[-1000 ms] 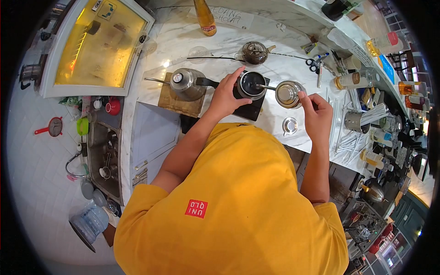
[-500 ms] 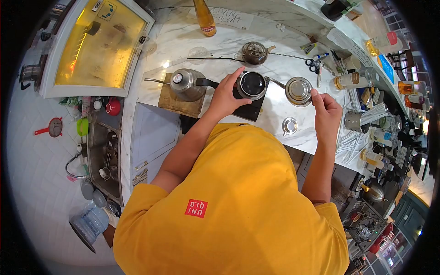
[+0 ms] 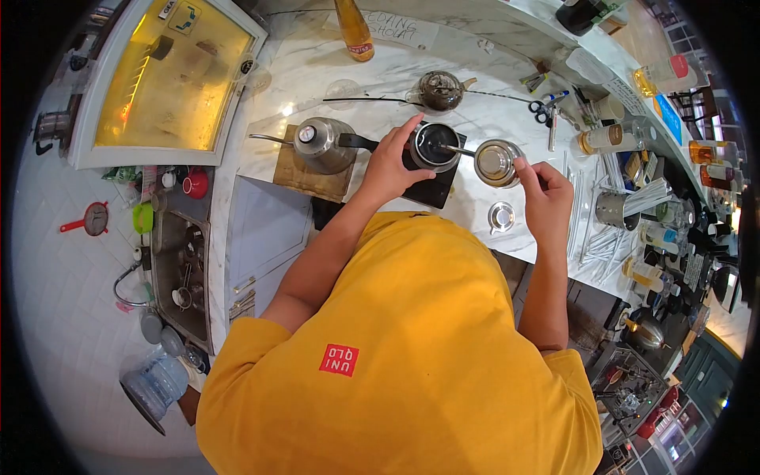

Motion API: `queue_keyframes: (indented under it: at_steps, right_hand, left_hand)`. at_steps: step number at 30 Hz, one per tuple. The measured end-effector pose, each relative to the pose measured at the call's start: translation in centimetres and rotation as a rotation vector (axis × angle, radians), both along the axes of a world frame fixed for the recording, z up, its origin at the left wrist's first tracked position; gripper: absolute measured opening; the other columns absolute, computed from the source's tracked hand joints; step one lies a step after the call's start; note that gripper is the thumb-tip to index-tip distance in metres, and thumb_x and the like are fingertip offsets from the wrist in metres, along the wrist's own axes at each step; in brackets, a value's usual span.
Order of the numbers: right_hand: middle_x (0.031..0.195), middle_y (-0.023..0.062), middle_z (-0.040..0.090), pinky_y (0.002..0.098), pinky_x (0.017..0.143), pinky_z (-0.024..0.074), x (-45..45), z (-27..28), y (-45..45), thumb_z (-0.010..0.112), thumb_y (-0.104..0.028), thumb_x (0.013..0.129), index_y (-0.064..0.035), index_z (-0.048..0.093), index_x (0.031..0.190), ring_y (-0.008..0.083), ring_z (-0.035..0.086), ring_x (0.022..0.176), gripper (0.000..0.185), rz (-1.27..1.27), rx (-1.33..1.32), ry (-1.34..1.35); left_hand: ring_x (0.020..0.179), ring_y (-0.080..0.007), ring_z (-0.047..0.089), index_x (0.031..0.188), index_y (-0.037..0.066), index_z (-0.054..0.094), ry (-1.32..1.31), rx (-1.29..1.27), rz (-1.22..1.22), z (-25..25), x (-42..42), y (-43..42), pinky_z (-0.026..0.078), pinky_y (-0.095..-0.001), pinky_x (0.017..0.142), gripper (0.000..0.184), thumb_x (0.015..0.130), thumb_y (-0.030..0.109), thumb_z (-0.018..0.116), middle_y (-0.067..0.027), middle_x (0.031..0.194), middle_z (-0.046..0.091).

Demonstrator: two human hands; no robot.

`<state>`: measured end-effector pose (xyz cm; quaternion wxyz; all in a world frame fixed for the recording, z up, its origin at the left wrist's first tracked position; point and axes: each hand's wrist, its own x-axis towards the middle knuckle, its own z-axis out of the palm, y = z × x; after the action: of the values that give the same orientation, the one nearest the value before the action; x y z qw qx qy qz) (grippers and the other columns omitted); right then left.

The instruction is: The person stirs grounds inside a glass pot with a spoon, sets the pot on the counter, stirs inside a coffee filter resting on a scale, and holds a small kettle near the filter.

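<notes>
My left hand (image 3: 389, 165) curves round the side of a round, metal-rimmed pot (image 3: 436, 146) with a dark inside. The pot stands on a flat black square (image 3: 431, 192), perhaps a scale. In my right hand (image 3: 545, 188), thumb and fingers pinch the rim of a round metal funnel (image 3: 498, 163). Its thin stem points left over the pot's mouth; whether the tip touches the inside I cannot tell. Left of my left hand, a steel gooseneck kettle (image 3: 323, 146) rests on a wooden board (image 3: 296, 184). A small metal piece (image 3: 501, 216) lies in front of the funnel.
Behind the pot sits a glass teapot (image 3: 440, 91) with dark contents. An amber bottle (image 3: 354, 32) stands at the back. Scissors (image 3: 541, 112), straws (image 3: 647, 195) and jars (image 3: 606, 139) crowd the right. A sink (image 3: 181, 277) is at left, below a lit cabinet (image 3: 170, 79).
My right hand has moved left with the funnel, bringing its stem over the pot's mouth. My left hand stays on the pot.
</notes>
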<state>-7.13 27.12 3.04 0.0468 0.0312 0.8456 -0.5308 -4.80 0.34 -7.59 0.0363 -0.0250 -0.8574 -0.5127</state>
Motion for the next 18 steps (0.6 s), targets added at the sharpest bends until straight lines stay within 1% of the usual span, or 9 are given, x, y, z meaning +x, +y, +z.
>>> queue_keyframes:
  at_steps: [3,6,7,9,10,13,15,18]
  right_hand:
    - [0.066,-0.0035,0.06,0.0244,0.058,0.0341,-0.5,-0.6,1.1,0.074,-0.029,0.095,-0.0002,0.07,0.079,0.0057,0.043,0.061,0.033,-0.014,-0.16,-0.055]
    - [0.071,-0.0053,0.057,0.0218,0.061,0.0342,-0.5,-0.3,1.3,0.072,-0.028,0.098,-0.0049,0.068,0.077,0.004,0.045,0.065,0.032,-0.062,-0.314,-0.067]
    - [0.071,-0.005,0.057,0.0219,0.061,0.0353,-0.6,-0.1,1.4,0.072,-0.028,0.098,-0.005,0.068,0.077,0.0042,0.045,0.066,0.031,-0.076,-0.351,-0.082]
    - [0.072,-0.0045,0.058,0.0222,0.063,0.0374,-0.7,0.2,1.9,0.073,-0.028,0.097,-0.0051,0.068,0.078,0.0046,0.046,0.066,0.031,-0.104,-0.423,-0.11]
    - [0.072,-0.0045,0.058,0.0221,0.063,0.0367,-0.7,0.2,2.0,0.073,-0.028,0.097,-0.0052,0.068,0.077,0.0046,0.046,0.066,0.031,-0.111,-0.394,-0.089]
    - [0.072,-0.0049,0.058,0.0218,0.061,0.0344,-0.9,0.1,2.2,0.073,-0.028,0.097,-0.0051,0.069,0.077,0.0041,0.045,0.066,0.031,-0.118,-0.279,-0.028]
    - [0.07,-0.0056,0.057,0.0217,0.06,0.0323,-0.9,0.0,2.0,0.073,-0.028,0.098,-0.0044,0.069,0.078,0.0033,0.043,0.065,0.031,-0.111,-0.163,0.013]
    - [0.064,-0.0052,0.055,0.0241,0.055,0.0313,-0.8,-0.4,2.1,0.075,-0.029,0.095,0.0003,0.072,0.081,0.0035,0.04,0.061,0.033,-0.053,-0.015,0.025]
  left_hand:
    - [0.106,-0.0287,0.062,0.155,0.014,0.039,0.007,-0.009,-0.005,0.2,0.0,-0.1,0.052,-0.0382,0.096,0.109,0.062,0.014,0.095,-0.0146,0.138,0.058]
    - [0.106,-0.0285,0.062,0.155,0.014,0.039,-0.006,0.002,-0.003,0.2,0.0,0.0,0.052,-0.0382,0.096,0.108,0.062,0.014,0.095,-0.0146,0.138,0.058]
    - [0.106,-0.0285,0.062,0.155,0.014,0.04,-0.013,0.008,0.0,0.2,0.0,0.0,0.052,-0.0382,0.096,0.108,0.062,0.014,0.095,-0.0146,0.138,0.058]
    - [0.111,-0.0311,0.062,0.155,0.016,0.04,-0.01,0.016,0.006,0.3,0.0,0.0,0.052,-0.039,0.098,0.106,0.063,0.012,0.094,-0.0155,0.133,0.059]
    - [0.114,-0.0325,0.061,0.154,0.018,0.041,-0.009,0.019,0.009,0.3,0.0,0.0,0.052,-0.0394,0.099,0.106,0.063,0.012,0.094,-0.0159,0.131,0.06]
    - [0.105,-0.0285,0.062,0.155,0.014,0.04,0.016,0.025,0.004,0.0,-0.1,0.0,0.052,-0.038,0.095,0.107,0.062,0.014,0.095,-0.0148,0.137,0.058]
    - [0.105,-0.0285,0.062,0.155,0.014,0.04,0.011,0.028,-0.001,-0.1,0.0,0.0,0.052,-0.0379,0.095,0.107,0.062,0.013,0.095,-0.0147,0.137,0.058]
    - [0.104,-0.0285,0.062,0.155,0.014,0.04,-0.006,0.018,0.004,0.0,0.0,0.0,0.052,-0.0378,0.095,0.108,0.062,0.013,0.095,-0.0145,0.138,0.058]
